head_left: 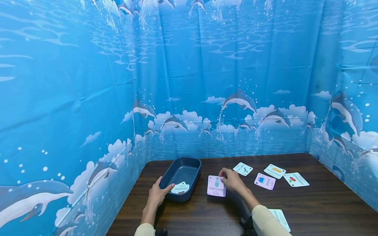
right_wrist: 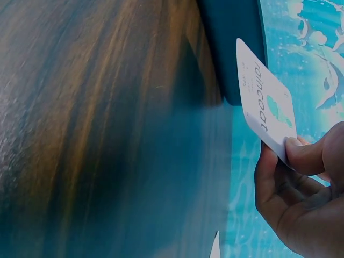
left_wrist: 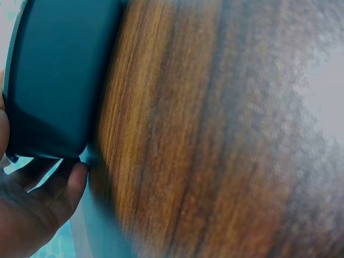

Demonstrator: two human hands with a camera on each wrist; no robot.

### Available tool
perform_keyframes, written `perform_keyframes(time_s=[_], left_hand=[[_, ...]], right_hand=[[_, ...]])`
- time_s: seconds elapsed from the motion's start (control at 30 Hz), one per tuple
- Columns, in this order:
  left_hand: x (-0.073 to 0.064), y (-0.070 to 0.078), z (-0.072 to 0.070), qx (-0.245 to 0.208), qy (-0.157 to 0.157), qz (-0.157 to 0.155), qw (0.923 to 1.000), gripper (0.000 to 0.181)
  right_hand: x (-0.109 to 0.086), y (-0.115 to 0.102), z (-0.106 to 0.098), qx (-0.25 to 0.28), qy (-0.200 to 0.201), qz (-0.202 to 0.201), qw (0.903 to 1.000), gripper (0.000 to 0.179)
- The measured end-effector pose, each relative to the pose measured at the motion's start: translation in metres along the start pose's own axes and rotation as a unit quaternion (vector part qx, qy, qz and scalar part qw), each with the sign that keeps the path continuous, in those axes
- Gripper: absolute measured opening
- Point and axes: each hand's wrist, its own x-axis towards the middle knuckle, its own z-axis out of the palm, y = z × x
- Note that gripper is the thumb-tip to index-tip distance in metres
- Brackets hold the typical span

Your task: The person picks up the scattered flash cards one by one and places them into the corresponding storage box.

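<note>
My right hand (head_left: 231, 180) pinches a pink flash card (head_left: 216, 186) marked "raincoat" by its edge, thumb on the printed face. The right wrist view has that raincoat card (right_wrist: 264, 102) held up at a tilt, off the table. At the left, a dark blue oblong tray (head_left: 192, 182) stands with its near side gripped by my left hand (head_left: 155, 193). The thumb lies over the rim, and the fingers are along the outside wall, as the left wrist view shows. A white "coconut" card (head_left: 180, 188) lies inside the tray's near end.
On the brown wooden table (head_left: 206, 216), several other cards lie at the right, among them a pink "shorts" card (head_left: 264, 181) and a white card with a red picture (head_left: 296, 180). Another white card (head_left: 279, 219) lies near the right forearm. A blue dolphin curtain (head_left: 224, 72) encloses the table.
</note>
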Motion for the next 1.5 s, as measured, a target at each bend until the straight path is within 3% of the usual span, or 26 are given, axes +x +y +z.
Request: perform_keyframes(time_s=[0.23, 0.53, 1.5], left_hand=[[0.0, 0.0, 0.0, -0.003, 0.002, -0.001, 1.0, 0.096], [0.001, -0.002, 0.002, -0.01, 0.001, -0.01, 0.9999, 0.105], [-0.002, 0.0, 0.0, -0.009, 0.006, -0.01, 0.9999, 0.102]], right_hand=[[0.003, -0.006, 0.001, 0.006, -0.004, 0.0, 1.0, 0.008], [0.005, -0.011, 0.005, 0.008, -0.006, 0.008, 0.9999, 0.01], [0.015, -0.039, 0.017, 0.026, -0.006, -0.017, 0.9995, 0.01]])
